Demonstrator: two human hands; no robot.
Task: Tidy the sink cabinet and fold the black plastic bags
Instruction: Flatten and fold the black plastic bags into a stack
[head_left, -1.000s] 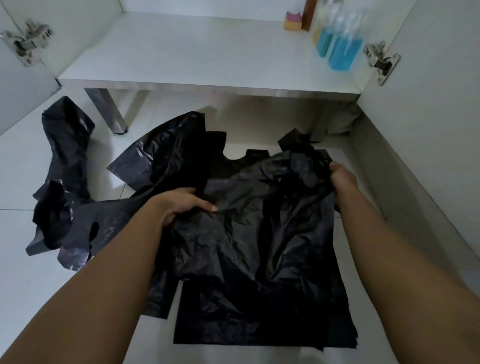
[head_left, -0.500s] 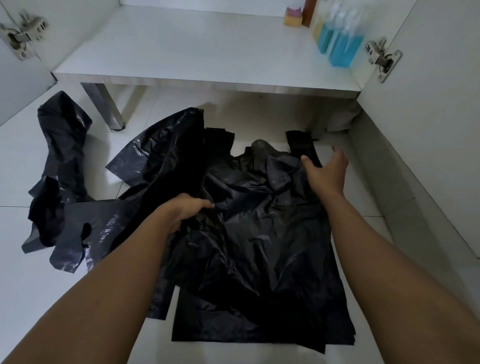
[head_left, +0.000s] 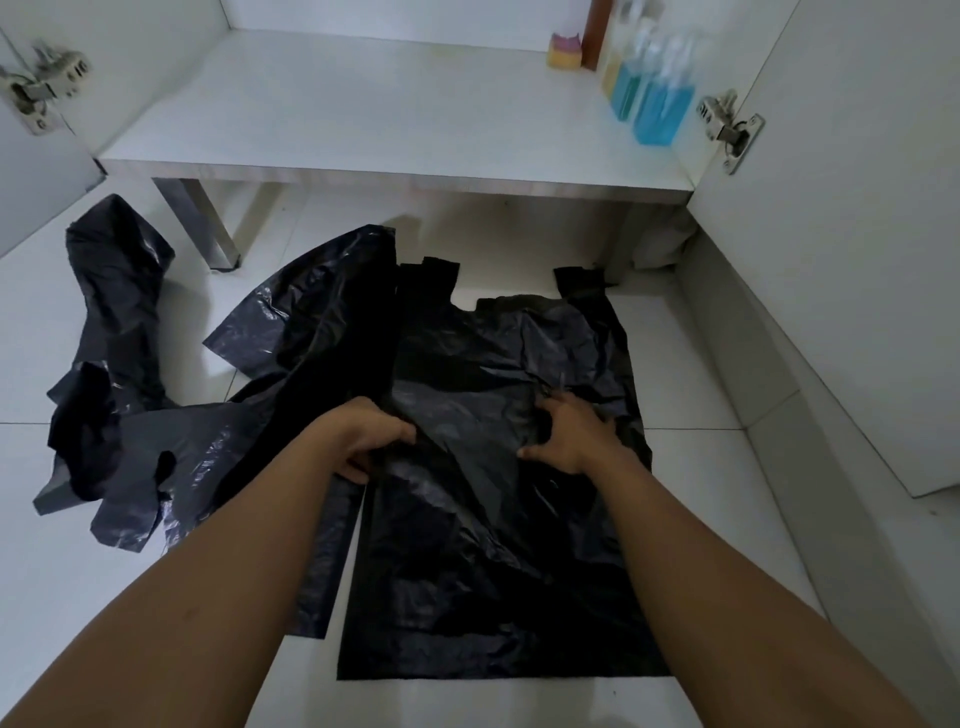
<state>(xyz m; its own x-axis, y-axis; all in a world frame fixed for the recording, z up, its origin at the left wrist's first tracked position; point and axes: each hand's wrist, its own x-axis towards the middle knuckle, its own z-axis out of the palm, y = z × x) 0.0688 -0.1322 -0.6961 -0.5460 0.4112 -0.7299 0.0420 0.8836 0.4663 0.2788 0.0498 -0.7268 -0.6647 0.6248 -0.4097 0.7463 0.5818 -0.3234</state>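
Note:
A black plastic bag (head_left: 488, 561) lies spread flat on the white tiled floor in front of the open sink cabinet (head_left: 395, 174), its two handles pointing towards the cabinet. My left hand (head_left: 366, 436) grips the bag's left edge with curled fingers. My right hand (head_left: 571, 436) presses on the bag's middle with fingers spread. More crumpled black bags (head_left: 306, 353) lie heaped to the left, partly under the flat one. A further crumpled bag (head_left: 111, 322) lies at the far left.
Inside the cabinet at the back right stand two bottles of blue liquid (head_left: 654, 104), a yellowish bottle and a small pink and yellow sponge (head_left: 563, 52). An open white cabinet door (head_left: 857, 234) stands at the right, another at the left edge. A metal cabinet leg (head_left: 200, 223) stands left.
My right hand came back from the bag's far right handle to the bag's middle. The top of the bag now lies flatter with both handles laid out. My left hand barely moved.

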